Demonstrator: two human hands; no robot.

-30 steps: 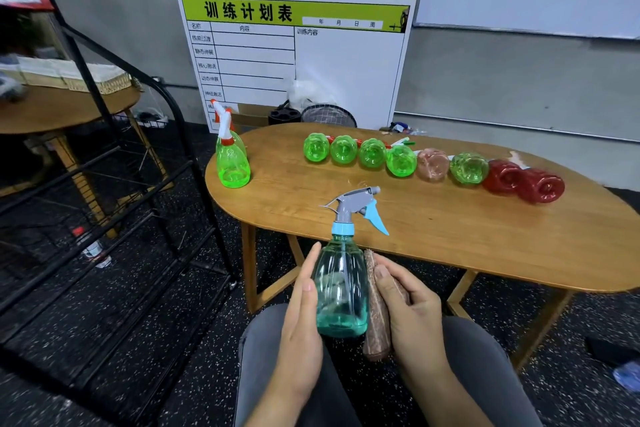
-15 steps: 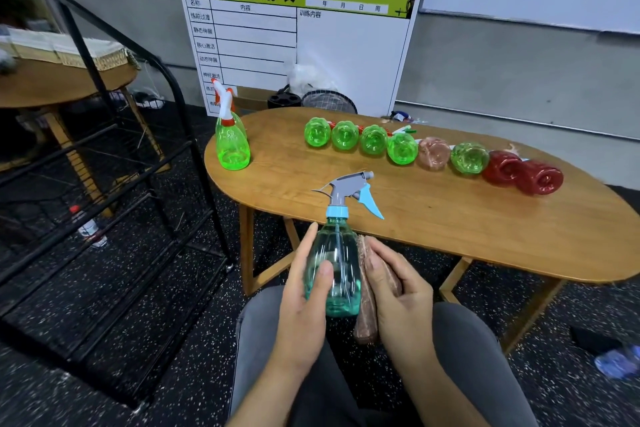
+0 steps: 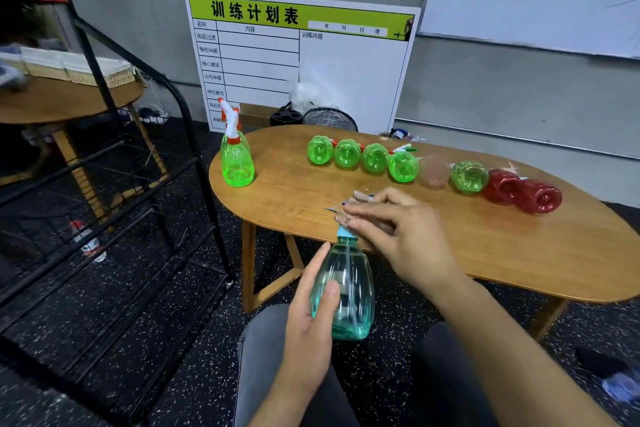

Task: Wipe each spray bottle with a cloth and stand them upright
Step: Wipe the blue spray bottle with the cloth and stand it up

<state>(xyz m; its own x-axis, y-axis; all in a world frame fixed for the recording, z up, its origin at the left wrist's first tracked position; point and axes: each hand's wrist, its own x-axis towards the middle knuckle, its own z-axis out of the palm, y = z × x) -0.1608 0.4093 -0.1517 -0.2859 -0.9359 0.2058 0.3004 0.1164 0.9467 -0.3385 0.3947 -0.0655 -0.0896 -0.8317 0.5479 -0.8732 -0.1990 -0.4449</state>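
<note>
My left hand (image 3: 311,319) grips the body of a teal spray bottle (image 3: 346,291), held upright over my lap in front of the table. My right hand (image 3: 398,236) holds a brownish cloth (image 3: 349,215) wrapped over the bottle's sprayer head, which is mostly hidden. A green spray bottle (image 3: 237,159) with a white and orange sprayer stands upright at the table's left end. Several bottles lie on their sides in a row at the back: green ones (image 3: 374,158), a pinkish one (image 3: 433,172) and two red ones (image 3: 538,196).
The oval wooden table (image 3: 519,253) stands ahead. A black metal rack (image 3: 145,184) is to the left, with a round table (image 3: 52,100) behind it. A planning board (image 3: 298,55) leans on the wall. A small bottle (image 3: 88,243) lies on the speckled floor.
My right hand has moved the cloth up from the bottle's side to its sprayer head. The left hand keeps its grip on the bottle's body.
</note>
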